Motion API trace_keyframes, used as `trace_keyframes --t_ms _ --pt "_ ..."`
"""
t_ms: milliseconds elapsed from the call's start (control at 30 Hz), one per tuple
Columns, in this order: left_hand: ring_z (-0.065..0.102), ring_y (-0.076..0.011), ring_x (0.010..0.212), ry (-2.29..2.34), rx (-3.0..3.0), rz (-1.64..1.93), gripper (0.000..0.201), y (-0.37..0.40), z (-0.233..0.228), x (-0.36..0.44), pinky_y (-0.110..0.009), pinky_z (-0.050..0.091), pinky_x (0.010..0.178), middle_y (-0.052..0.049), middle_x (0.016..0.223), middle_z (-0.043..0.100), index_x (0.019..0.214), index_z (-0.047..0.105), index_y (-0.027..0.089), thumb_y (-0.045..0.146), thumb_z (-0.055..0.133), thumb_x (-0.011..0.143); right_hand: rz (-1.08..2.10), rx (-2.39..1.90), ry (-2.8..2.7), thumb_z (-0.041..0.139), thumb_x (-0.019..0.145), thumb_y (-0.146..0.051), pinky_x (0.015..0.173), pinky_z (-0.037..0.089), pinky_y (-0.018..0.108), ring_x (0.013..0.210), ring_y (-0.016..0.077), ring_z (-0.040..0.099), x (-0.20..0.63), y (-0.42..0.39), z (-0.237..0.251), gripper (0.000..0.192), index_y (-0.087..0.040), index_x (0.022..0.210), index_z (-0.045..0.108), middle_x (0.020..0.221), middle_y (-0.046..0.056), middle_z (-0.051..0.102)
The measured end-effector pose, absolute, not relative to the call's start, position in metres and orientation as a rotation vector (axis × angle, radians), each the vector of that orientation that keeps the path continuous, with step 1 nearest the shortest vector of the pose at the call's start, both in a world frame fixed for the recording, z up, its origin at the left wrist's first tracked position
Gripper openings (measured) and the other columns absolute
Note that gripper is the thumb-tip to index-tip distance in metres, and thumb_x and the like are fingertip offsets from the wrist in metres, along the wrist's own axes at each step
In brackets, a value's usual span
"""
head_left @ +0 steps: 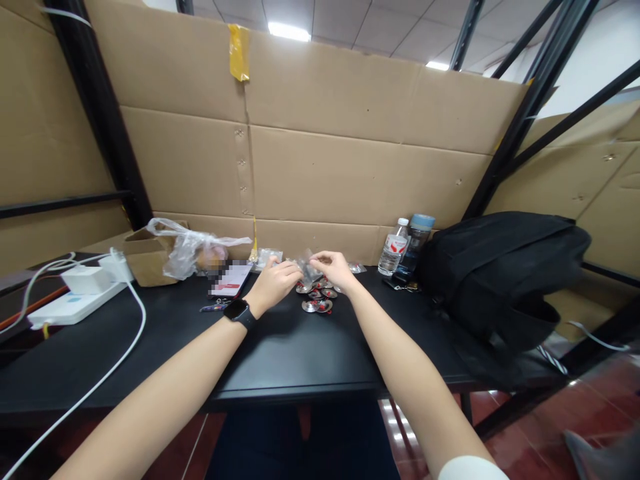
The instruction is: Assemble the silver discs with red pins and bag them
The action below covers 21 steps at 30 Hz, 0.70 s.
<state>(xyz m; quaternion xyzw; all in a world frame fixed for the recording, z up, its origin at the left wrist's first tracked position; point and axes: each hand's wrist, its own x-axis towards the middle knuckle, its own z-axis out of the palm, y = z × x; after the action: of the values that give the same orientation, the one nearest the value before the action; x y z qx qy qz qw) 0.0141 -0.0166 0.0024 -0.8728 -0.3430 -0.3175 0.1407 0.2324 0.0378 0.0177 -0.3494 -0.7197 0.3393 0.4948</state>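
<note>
Black table [300,347] with a black backpack [500,273] at right, two water bottles [405,247] beside it, a plastic bag [193,250] and white power strip [75,303] at left. Near the far edge, a heap of small round metal pieces [317,298]. Above the heap, left hand [275,283] and right hand [336,268] pinching a small clear packet [306,265] between fingertips. Best kept low over the heap, grip light, wrists steady.
</note>
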Motion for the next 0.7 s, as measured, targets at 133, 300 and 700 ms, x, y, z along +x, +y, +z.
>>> trace_keyframes --t_ms 133,300,700 --pt "0.066 -0.023 0.107 -0.958 -2.541 -0.86 0.028 -0.013 0.0 0.013 -0.043 0.033 0.101 -0.006 0.105 0.076 0.097 0.073 0.026 0.024 0.045 0.102 0.83 -0.918 -1.644 0.078 0.07 -0.043 0.068 0.051 0.029 0.072 0.0172 0.065 0.241 0.041 0.019 0.033 -0.014 0.087 0.078 0.084 0.008 0.077" --pt "0.066 -0.0228 0.106 -0.961 -2.595 -0.896 0.026 -0.014 0.0 0.015 -0.043 0.034 0.1 -0.005 0.105 0.077 0.094 0.075 0.028 0.025 0.05 0.101 0.943 -0.964 -1.535 0.087 0.061 -0.039 0.061 0.049 0.028 0.065 0.0161 0.064 0.252 0.043 0.022 0.04 -0.013 0.09 0.078 0.076 0.008 0.075" --pt "0.065 -0.0238 0.109 -0.958 -2.577 -0.896 0.025 -0.008 -0.003 0.015 -0.046 0.032 0.102 -0.004 0.11 0.077 0.092 0.076 0.028 0.025 0.052 0.1 1.059 -0.879 -1.406 0.093 0.049 -0.037 0.063 0.052 0.028 0.064 0.0154 0.065 0.255 0.053 0.014 0.055 -0.016 0.094 0.07 0.074 0.004 0.074"
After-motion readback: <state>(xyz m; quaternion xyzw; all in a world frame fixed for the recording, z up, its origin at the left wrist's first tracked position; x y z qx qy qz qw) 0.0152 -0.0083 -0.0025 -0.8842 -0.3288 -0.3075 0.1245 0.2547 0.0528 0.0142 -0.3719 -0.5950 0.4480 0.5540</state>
